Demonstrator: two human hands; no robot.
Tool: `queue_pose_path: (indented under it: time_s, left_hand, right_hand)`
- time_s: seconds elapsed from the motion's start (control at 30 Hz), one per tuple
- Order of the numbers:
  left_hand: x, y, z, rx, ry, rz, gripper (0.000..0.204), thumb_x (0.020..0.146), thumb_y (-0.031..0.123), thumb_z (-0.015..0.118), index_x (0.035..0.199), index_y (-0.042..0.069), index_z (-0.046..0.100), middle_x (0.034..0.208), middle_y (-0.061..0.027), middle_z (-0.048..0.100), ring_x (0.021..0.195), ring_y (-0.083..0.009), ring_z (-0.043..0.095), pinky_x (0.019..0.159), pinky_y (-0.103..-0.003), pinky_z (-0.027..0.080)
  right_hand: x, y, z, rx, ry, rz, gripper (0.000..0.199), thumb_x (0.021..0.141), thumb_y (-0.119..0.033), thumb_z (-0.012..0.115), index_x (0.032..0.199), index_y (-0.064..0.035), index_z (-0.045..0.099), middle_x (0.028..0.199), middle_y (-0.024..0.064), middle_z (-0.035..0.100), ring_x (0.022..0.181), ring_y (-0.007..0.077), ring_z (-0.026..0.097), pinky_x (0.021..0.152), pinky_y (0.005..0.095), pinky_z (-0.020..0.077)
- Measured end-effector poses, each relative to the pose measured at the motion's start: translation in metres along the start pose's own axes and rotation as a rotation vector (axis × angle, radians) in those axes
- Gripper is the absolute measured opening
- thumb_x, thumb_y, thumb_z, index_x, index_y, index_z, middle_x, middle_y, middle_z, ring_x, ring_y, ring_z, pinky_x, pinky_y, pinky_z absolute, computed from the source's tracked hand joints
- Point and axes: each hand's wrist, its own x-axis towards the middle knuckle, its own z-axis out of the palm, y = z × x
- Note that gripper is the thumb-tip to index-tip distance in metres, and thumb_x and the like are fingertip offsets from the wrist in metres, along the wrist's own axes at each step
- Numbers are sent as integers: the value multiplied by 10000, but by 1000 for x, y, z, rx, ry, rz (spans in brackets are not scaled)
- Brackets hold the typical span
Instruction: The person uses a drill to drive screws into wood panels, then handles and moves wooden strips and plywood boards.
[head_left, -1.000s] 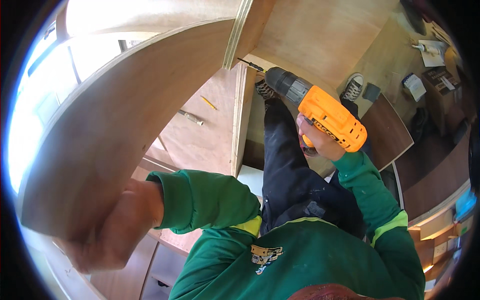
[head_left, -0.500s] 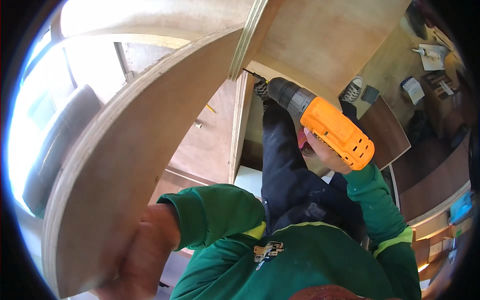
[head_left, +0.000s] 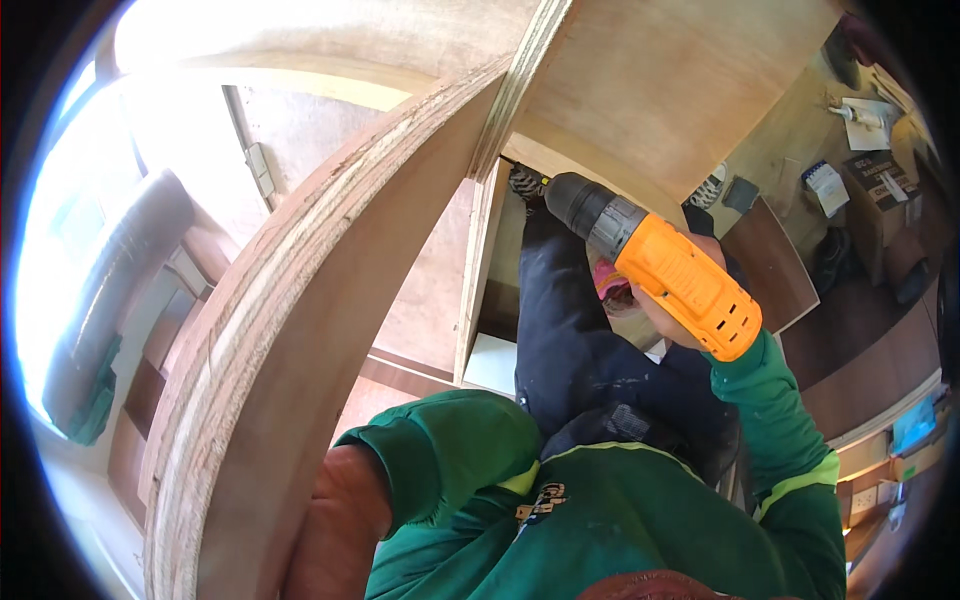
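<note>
Orange cordless drill (head_left: 685,285): right hand (head_left: 668,318) wrapped round handle, best hold; likely nose-heavy, stiff. Nose near upper end of plywood panel (head_left: 330,340). Panel likely rigid, splintery-edged. Left hand (head_left: 340,505) at panel's lower end; fingers hidden, can't tell grip.

Left hand (head_left: 342,508) low, partly out of view; right hand (head_left: 668,318) higher, curled in a grip.

Markings, head view | green sweatshirt (head_left: 640,515), chest: small emblem (head_left: 541,504) in tan and dark tones, creased, wording indistinct | brown carton (head_left: 880,195), right side: pale printed lettering on dark ground | white packet (head_left: 825,189) just beside carton: dark printed band, finer print too small to read
</note>
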Motion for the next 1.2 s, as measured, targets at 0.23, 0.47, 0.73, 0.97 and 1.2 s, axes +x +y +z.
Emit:
queue_pose_path:
  time_s: [0.23,0.47,0.73,0.97,1.2]
  left_hand:
    - [-22,20,-8,-29,-14,-35,127,822,108,699,878,12,637,848,-88,651,770,-183,648,688,-343,550]
    - [-33,18,-3,-34,17,-49,107,850,106,671,882,10,637,844,-88,646,774,-189,638,690,-348,542]
    - [-16,-3,13,-55,118,-49,96,883,103,640,888,7,638,839,-88,641,779,-195,627,692,-354,534]
    - [14,-20,28,-104,231,-71,102,912,101,613,892,5,639,835,-88,636,783,-200,618,693,-359,527]
    - [22,10,40,-558,-32,-507,255,826,174,547,689,-28,620,747,-120,631,818,-258,583,910,-491,460]
  right_hand:
    - [5,6,-5,98,-88,118,261,701,-17,719,949,-24,640,855,154,644,756,362,643,659,380,530]
    - [6,23,-1,42,-121,61,324,702,-112,772,982,-18,638,829,101,627,738,219,627,675,311,519]
    - [17,27,-4,-16,-159,102,269,749,-173,770,908,-47,594,744,66,577,689,235,629,640,315,504]
    - [48,29,-41,-419,-249,-224,265,761,-200,690,961,-67,578,834,97,599,826,346,615,723,440,491]
    - [-17,-10,-62,-430,-164,-142,278,773,-189,693,994,-46,603,889,141,631,873,379,620,741,445,503]
